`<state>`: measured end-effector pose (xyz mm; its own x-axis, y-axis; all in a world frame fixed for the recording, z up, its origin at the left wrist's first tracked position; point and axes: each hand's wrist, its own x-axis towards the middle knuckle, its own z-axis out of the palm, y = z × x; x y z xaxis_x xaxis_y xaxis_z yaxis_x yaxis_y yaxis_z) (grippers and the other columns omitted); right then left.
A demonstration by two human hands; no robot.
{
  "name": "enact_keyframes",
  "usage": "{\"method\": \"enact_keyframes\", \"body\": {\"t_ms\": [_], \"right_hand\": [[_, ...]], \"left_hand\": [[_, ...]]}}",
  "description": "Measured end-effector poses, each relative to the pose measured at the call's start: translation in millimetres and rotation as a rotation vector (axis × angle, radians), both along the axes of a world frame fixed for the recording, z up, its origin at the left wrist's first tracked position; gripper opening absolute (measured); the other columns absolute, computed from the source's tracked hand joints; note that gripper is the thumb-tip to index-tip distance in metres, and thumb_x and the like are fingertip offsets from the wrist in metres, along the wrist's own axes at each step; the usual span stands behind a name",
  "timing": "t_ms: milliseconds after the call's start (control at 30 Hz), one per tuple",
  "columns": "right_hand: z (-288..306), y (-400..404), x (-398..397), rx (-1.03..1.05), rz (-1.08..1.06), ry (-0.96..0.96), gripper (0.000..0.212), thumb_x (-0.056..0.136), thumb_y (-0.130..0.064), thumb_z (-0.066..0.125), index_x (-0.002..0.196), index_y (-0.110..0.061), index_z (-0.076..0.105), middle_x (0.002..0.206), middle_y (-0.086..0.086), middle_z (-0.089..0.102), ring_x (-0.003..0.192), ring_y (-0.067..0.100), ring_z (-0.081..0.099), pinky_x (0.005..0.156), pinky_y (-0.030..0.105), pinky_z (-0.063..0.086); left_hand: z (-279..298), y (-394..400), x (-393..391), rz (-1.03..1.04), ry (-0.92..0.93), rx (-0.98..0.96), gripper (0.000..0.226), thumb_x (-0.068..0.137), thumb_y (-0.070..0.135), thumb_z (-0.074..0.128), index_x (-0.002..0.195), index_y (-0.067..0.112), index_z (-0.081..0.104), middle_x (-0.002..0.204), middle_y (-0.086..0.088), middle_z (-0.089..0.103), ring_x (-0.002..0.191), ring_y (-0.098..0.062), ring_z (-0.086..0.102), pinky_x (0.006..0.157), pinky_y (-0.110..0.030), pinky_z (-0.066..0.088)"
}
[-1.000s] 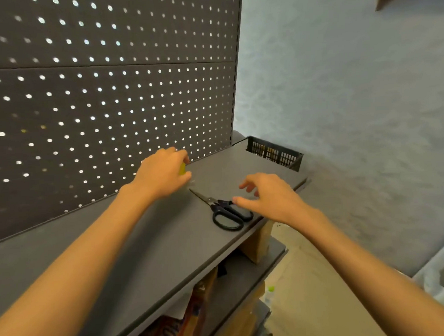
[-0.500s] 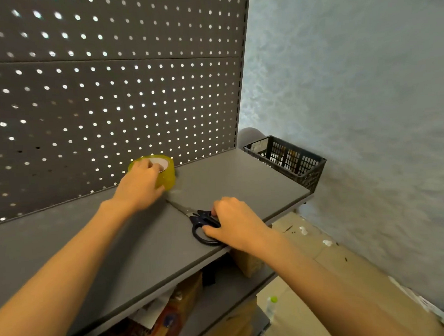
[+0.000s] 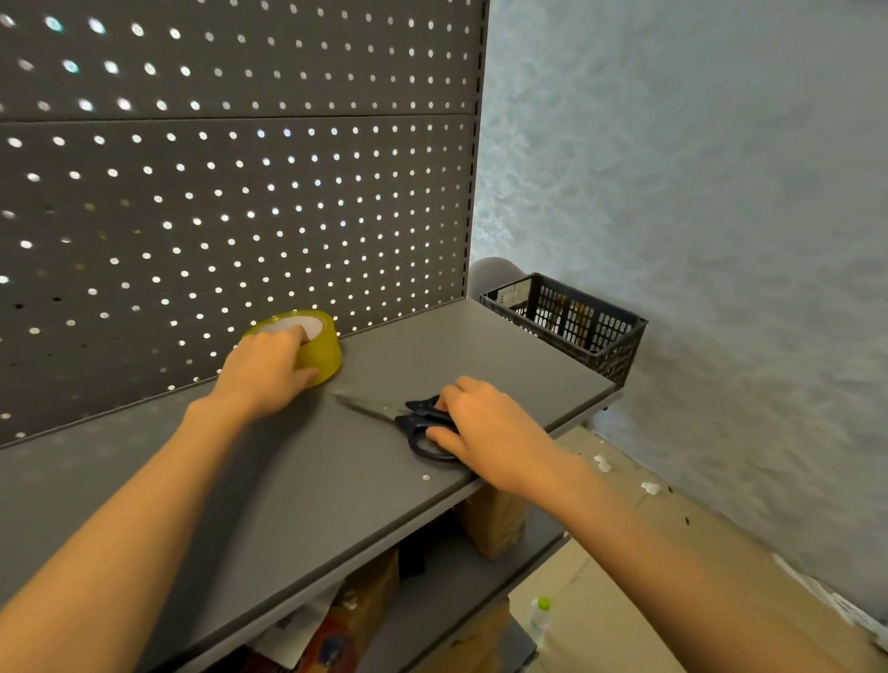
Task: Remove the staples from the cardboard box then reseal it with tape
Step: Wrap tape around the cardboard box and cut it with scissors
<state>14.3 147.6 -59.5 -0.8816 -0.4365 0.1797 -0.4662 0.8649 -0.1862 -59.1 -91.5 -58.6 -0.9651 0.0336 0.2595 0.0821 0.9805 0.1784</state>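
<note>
While the left hand [image 3: 266, 368] gripped the yellow tape roll [image 3: 311, 343] at frame centre, the right hand [image 3: 480, 429] curled round the scissors [image 3: 415, 425] on the grey shelf [image 3: 286, 499].

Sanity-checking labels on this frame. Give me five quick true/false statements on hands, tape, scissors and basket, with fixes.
1. The left hand grips the yellow tape roll on the grey shelf. True.
2. The right hand is on the handles of the black scissors. True.
3. The scissors are lifted clear of the shelf. False: they lie on it, blades pointing towards the tape roll.
4. The black basket sits on the shelf between the two hands. False: it is at the shelf's far right end, beyond both hands.
5. The tape roll hangs on the pegboard. False: it lies flat on the shelf in front of the pegboard.
</note>
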Motion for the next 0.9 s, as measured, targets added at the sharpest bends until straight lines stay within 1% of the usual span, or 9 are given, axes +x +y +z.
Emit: {"method": "enact_keyframes", "body": {"t_ms": [100,200,333,400,500,600,733,800,900], "right_hand": [[8.5,11.4,-3.0,-0.053,-0.039,0.04,0.03,0.095,-0.031,0.047,0.112,-0.007,0.053,0.111,0.01,0.052,0.097,0.022,0.049,0.079,0.028,0.039],[18.8,14.9,-5.2,-0.127,-0.066,0.086,0.03,0.095,-0.032,0.048,0.111,-0.007,0.053,0.108,0.009,0.052,0.091,0.02,0.048,0.073,0.025,0.036],[24.2,3.1,-2.5,-0.224,-0.056,0.17,0.029,0.095,-0.03,0.049,0.112,-0.007,0.054,0.106,0.008,0.051,0.093,0.021,0.048,0.069,0.022,0.03],[24.0,-8.3,0.9,-0.282,-0.027,0.183,0.027,0.095,-0.029,0.049,0.109,-0.006,0.054,0.105,0.008,0.05,0.092,0.021,0.046,0.068,0.023,0.029],[22.6,-30.4,5.5,-0.347,0.045,0.182,0.025,0.095,-0.028,0.049,0.105,-0.006,0.054,0.105,0.008,0.051,0.092,0.021,0.047,0.071,0.025,0.034],[16.8,-59.2,11.7,-0.373,0.149,0.168,0.024,0.094,-0.028,0.05,0.104,-0.007,0.054,0.103,0.006,0.051,0.09,0.018,0.047,0.068,0.022,0.031],[5.1,-104.4,28.5,-0.409,0.293,0.124,0.024,0.094,-0.029,0.049,0.105,-0.008,0.055,0.104,0.006,0.051,0.091,0.019,0.048,0.071,0.023,0.034],[1.5,-127.8,41.9,-0.436,0.347,0.086,0.024,0.094,-0.028,0.05,0.106,-0.008,0.055,0.105,0.006,0.052,0.092,0.019,0.048,0.072,0.024,0.035],[0.4,-160.6,66.5,-0.456,0.421,0.044,0.024,0.094,-0.028,0.051,0.106,-0.009,0.056,0.104,0.005,0.052,0.089,0.017,0.047,0.071,0.024,0.035]], "left_hand": [[9.1,1.8,8.0,-0.004,0.078,0.161,0.03,0.084,0.02,0.064,0.105,0.001,0.055,0.093,-0.018,0.06,0.088,-0.035,0.055,0.067,-0.034,0.035],[24.0,4.1,20.8,-0.008,0.184,0.252,0.034,0.084,0.017,0.065,0.111,-0.001,0.055,0.1,-0.021,0.061,0.089,-0.035,0.053,0.069,-0.031,0.031],[42.8,0.7,45.9,-0.006,0.292,0.276,0.034,0.083,0.017,0.066,0.111,0.0,0.056,0.106,-0.021,0.062,0.095,-0.037,0.054,0.074,-0.035,0.036],[46.4,-7.0,63.5,0.015,0.325,0.272,0.032,0.083,0.017,0.066,0.11,0.002,0.056,0.108,-0.019,0.062,0.096,-0.036,0.054,0.076,-0.036,0.037],[46.3,-26.9,96.0,0.076,0.364,0.235,0.031,0.083,0.016,0.066,0.11,0.003,0.057,0.113,-0.016,0.062,0.1,-0.035,0.054,0.075,-0.032,0.034],[45.1,-52.9,133.9,0.173,0.398,0.202,0.029,0.083,0.015,0.066,0.107,0.002,0.057,0.113,-0.016,0.062,0.099,-0.034,0.055,0.072,-0.027,0.029],[46.9,-87.1,189.8,0.337,0.395,0.092,0.032,0.084,0.018,0.065,0.109,0.0,0.056,0.109,-0.02,0.063,0.098,-0.038,0.055,0.074,-0.036,0.034],[50.0,-102.4,218.4,0.402,0.395,0.049,0.032,0.084,0.018,0.065,0.109,0.0,0.056,0.108,-0.021,0.063,0.097,-0.039,0.055,0.073,-0.038,0.036],[55.4,-126.3,260.3,0.485,0.387,-0.009,0.035,0.085,0.02,0.065,0.111,0.001,0.055,0.109,-0.021,0.062,0.099,-0.04,0.055,0.074,-0.039,0.037]]}}
